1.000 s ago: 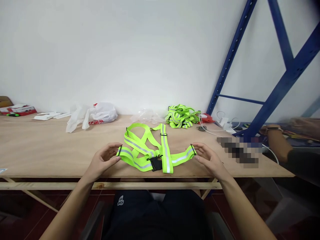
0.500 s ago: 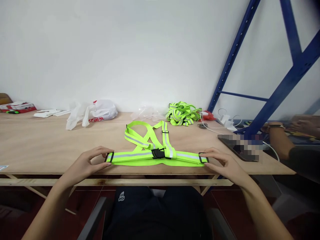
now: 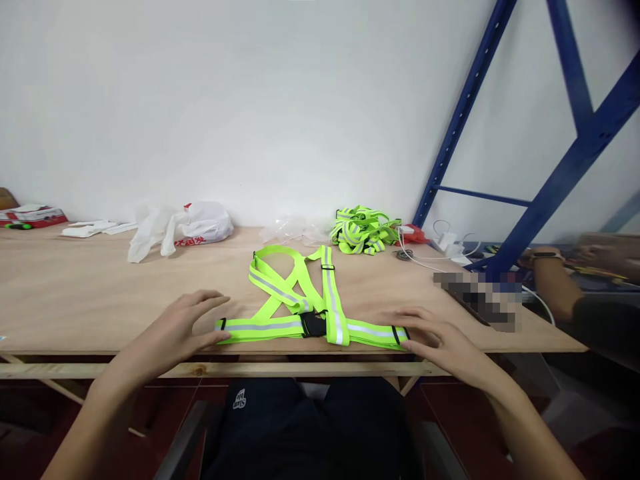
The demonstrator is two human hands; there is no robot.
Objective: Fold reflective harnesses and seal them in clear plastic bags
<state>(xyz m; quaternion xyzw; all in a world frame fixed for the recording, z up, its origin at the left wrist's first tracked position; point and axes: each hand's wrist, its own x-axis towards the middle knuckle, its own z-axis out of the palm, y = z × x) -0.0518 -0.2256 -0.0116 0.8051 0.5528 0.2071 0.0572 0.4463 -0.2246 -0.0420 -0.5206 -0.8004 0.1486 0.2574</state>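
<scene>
A neon-yellow reflective harness (image 3: 280,327) with grey stripes lies near the table's front edge. Its waist strap runs left to right, with a black buckle (image 3: 314,324) at the middle. Behind it, the shoulder straps form loops and cross; one strap falls over the waist strap just right of the buckle. My left hand (image 3: 185,327) is at the strap's left end, fingers apart, the thumb at its tip. At the right end, my right hand (image 3: 435,337) has its fingers stretched above the strap and the thumb beside the black slider. Neither hand is closed around it.
A heap of similar neon straps (image 3: 365,229) lies by the wall, near a clear plastic bag (image 3: 295,230). White bags (image 3: 205,222) are at back left. A blue metal frame (image 3: 530,207), cables and a partly pixelated dark device (image 3: 465,300) stand right, beside another person's arm (image 3: 555,280).
Both hands have loosened from the strap ends, and their fingers have spread. The waist strap looks narrower, its lower layer now mostly tucked under. The camera view has shifted slightly.
</scene>
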